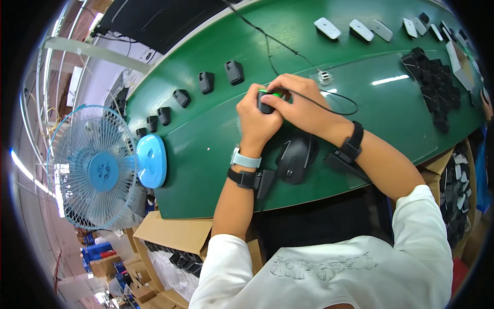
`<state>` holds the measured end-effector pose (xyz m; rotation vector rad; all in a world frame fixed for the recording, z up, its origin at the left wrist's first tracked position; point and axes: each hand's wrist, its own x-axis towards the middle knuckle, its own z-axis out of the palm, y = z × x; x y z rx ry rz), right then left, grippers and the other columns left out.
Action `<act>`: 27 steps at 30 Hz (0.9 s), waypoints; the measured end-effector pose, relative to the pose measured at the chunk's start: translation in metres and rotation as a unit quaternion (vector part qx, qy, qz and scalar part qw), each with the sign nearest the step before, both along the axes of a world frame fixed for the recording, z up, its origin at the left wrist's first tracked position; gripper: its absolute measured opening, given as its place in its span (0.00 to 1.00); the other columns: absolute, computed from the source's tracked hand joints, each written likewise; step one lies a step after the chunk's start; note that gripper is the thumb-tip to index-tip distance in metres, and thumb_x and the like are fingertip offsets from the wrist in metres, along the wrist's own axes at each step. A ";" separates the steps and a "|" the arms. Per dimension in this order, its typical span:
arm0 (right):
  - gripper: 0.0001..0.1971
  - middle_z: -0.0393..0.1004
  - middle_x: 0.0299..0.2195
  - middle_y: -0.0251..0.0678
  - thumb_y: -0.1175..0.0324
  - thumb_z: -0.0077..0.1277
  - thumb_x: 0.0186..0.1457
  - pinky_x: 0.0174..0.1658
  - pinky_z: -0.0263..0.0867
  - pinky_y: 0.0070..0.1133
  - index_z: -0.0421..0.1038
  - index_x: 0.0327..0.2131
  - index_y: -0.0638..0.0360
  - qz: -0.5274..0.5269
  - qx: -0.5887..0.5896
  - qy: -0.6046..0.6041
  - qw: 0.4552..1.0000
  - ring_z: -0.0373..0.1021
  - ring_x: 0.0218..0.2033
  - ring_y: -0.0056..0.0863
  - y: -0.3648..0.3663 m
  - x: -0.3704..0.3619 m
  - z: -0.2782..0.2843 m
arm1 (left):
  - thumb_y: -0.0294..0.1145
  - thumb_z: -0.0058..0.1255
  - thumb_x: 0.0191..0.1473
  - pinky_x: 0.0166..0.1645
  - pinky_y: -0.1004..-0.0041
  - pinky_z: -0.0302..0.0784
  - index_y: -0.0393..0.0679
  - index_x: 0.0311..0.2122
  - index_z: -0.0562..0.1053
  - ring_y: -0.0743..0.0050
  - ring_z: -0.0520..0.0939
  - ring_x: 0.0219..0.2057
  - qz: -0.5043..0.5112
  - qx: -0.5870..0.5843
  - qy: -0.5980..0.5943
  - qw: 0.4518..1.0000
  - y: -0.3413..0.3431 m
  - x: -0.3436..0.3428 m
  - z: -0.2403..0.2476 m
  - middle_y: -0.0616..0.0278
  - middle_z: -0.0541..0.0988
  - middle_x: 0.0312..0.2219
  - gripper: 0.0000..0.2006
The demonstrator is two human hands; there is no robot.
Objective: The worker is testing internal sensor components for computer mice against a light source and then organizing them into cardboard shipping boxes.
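Note:
Over the green table, my left hand (259, 121) is closed around a small black plastic device (265, 105) that shows bright green at its top. My right hand (309, 105) meets it from the other side, thumb and fingers pinched at the device's edge. A thin black cable (334, 110) loops out over the right hand and its end disappears between those fingers. Whether a plug is seated in the device is hidden. Just beyond the right hand lies a small white multi-port socket block (324, 78). A larger black device (294, 157) sits on the table below my hands.
Several black devices (234, 72) stand in a curved row at the left, near a blue fan (103, 172). White rounded devices (327, 28) line the far right side. A heap of black pieces (435, 87) lies at the right. Open cartons (175, 232) flank the table's near edge.

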<state>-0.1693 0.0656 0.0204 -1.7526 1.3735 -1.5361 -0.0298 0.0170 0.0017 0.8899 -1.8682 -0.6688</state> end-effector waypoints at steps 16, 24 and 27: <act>0.08 0.75 0.30 0.48 0.68 0.54 0.58 0.37 0.69 0.35 0.69 0.35 0.63 -0.197 -0.029 -0.145 0.969 0.74 0.33 0.46 -0.034 -0.049 0.014 | 0.27 0.54 0.39 0.28 0.61 0.72 0.36 0.28 0.69 0.50 0.75 0.18 0.129 -0.005 -0.129 0.983 -0.012 -0.002 0.018 0.50 0.73 0.17 0.10; 0.13 0.66 0.51 0.51 0.64 0.55 0.57 0.51 0.66 0.39 0.74 0.45 0.55 -0.259 0.141 0.384 0.875 0.66 0.48 0.49 -0.091 -0.136 -0.007 | 0.39 0.62 0.45 0.46 0.54 0.75 0.31 0.40 0.70 0.39 0.79 0.38 0.171 0.004 -0.254 0.952 -0.072 -0.040 0.019 0.40 0.77 0.36 0.24; 0.10 0.70 0.45 0.45 0.67 0.53 0.59 0.47 0.68 0.35 0.73 0.42 0.57 -0.280 0.098 0.297 0.908 0.68 0.42 0.45 -0.093 -0.145 -0.012 | 0.43 0.63 0.47 0.46 0.56 0.76 0.31 0.41 0.71 0.43 0.79 0.39 0.215 -0.058 -0.367 0.903 -0.074 -0.057 0.025 0.44 0.77 0.36 0.25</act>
